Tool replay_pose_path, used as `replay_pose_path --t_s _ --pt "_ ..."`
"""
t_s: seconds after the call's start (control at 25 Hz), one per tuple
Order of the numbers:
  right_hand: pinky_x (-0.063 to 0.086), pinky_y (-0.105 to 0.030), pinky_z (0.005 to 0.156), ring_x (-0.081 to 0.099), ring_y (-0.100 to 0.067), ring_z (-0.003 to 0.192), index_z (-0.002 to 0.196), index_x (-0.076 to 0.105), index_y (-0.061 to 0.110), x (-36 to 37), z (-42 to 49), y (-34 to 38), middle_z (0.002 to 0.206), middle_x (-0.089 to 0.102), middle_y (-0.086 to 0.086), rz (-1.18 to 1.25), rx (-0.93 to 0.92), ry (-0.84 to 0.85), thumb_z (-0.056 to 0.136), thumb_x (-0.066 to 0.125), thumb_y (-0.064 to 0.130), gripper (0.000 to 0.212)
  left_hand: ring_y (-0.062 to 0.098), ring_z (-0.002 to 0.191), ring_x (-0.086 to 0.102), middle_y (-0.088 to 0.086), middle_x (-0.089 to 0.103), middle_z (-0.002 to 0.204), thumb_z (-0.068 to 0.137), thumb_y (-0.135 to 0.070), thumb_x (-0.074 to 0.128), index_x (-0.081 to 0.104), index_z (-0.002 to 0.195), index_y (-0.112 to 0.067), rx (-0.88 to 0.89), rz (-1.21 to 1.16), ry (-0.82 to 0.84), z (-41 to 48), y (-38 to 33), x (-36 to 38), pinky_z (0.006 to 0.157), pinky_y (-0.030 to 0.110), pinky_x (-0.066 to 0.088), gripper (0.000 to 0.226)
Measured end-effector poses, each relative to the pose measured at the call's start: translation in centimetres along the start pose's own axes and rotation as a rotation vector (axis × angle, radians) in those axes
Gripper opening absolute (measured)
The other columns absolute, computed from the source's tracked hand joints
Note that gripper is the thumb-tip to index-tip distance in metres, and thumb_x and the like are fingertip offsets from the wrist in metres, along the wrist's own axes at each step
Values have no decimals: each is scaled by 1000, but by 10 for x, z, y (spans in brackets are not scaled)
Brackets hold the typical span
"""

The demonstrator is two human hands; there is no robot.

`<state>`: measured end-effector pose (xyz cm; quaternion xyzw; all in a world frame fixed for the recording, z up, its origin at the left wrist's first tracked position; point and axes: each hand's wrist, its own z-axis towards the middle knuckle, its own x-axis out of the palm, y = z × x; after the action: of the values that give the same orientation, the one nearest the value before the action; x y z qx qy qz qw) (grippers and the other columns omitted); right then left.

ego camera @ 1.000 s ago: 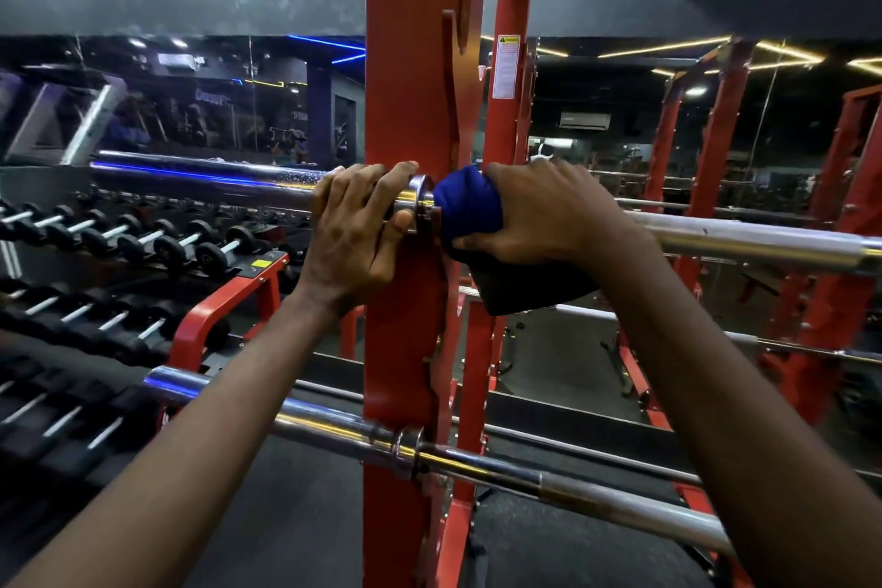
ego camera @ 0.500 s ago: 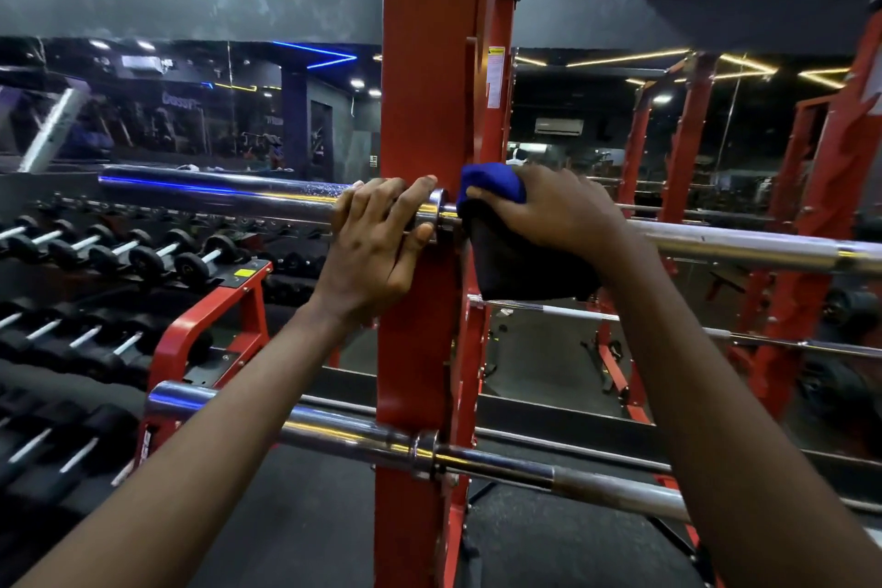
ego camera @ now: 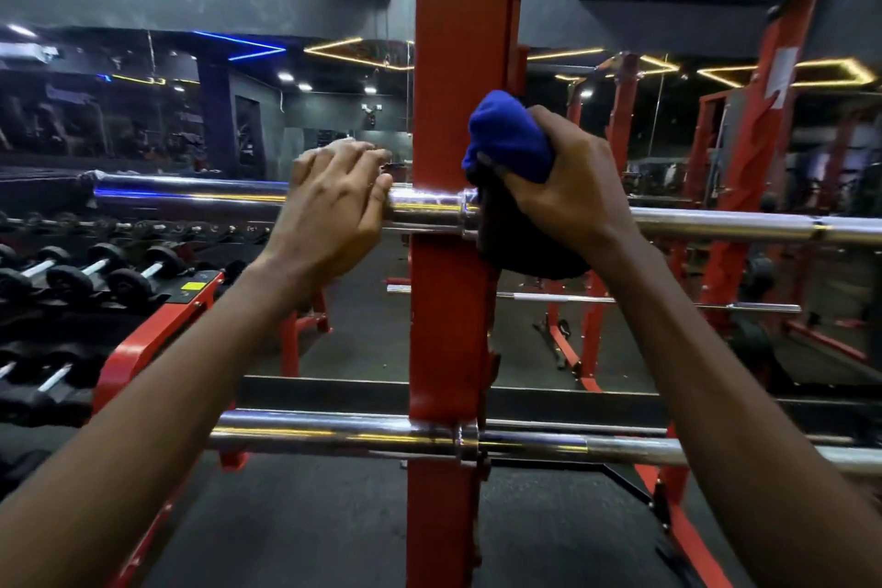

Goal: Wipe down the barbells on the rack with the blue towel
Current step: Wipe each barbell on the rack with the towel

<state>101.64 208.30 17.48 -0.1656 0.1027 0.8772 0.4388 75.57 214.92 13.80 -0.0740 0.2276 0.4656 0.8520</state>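
Barbell (ego camera: 191, 198), red rack (ego camera: 453, 301), mirrored wall (ego camera: 334, 110) — left hand (ego camera: 329, 215) wraps it, right hand (ego camera: 563, 191) clutches blue towel (ego camera: 506, 134).

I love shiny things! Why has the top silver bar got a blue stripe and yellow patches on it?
In the head view, the chromed steel upper barbell is glossy and reflects the blue light strip and yellow light strips above it; the black dumbbells at left sit in dim light.
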Motion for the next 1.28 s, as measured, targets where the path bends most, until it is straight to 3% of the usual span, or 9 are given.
replay_pose_path --t_s 0.12,0.32,0.52,0.68,0.8,0.92,1.12,1.2,1.28 --pt "44 -31 77 61 -18 83 115 63 13 26 8 32 99 68 -4 -189 -31 -21 86 66 54 51 28 120 52 10 63 123 102 -40 28 61 118 -16 -73 70 99 1 48 -9 105 44 29 44" --pt "39 -41 82 64 -31 88 115 62 22 106 3 68 102 69 -2 -538 21 73 87 49 71 59 36 95 62 14 70 95 106 -42 21 68 102 -11 -147 137 37 -17 101 -11 90 47 40 57" --pt "39 -45 87 63 -29 92 107 61 25 130 32 93 98 68 1 -447 161 141 94 31 74 60 35 83 64 12 70 86 105 -34 29 68 95 -11 -90 96 -53 -18 102 -7 82 45 42 47" --pt "43 -39 84 64 -23 84 102 65 22 134 5 79 91 69 5 -374 109 -188 91 53 64 45 32 74 62 7 67 76 104 -32 32 63 79 -15 -76 106 -112 -19 105 -2 78 43 40 44" --pt "44 -40 91 65 -22 89 110 67 19 137 -2 76 98 71 4 -392 171 -246 91 55 58 45 32 70 61 7 66 72 104 -29 38 60 71 -15 -76 92 -165 -18 107 2 75 42 39 41" --pt "42 -43 93 64 -25 90 112 65 21 148 11 88 97 71 3 -449 306 -241 90 51 58 46 32 69 61 8 67 72 104 -27 40 61 72 -14 -52 79 -204 -20 108 4 74 42 39 40" --pt "41 -43 94 65 -22 96 143 53 26 157 8 92 108 70 4 -390 149 -146 91 56 50 58 31 71 61 6 65 74 106 -33 32 60 78 -15 -51 70 -180 -20 111 2 75 43 40 44" --pt "42 -44 95 64 -21 98 152 42 31 152 5 91 117 67 4 -330 141 -156 90 60 44 65 30 84 63 6 68 90 107 -38 28 66 98 -15 23 88 -136 -24 114 1 82 45 42 45" --pt "39 -44 100 61 -21 109 152 43 36 148 -1 90 131 60 5 -320 158 -185 89 61 40 65 29 111 62 6 68 118 107 -45 27 61 132 -18 119 120 -62 -30 122 -2 98 48 40 50"
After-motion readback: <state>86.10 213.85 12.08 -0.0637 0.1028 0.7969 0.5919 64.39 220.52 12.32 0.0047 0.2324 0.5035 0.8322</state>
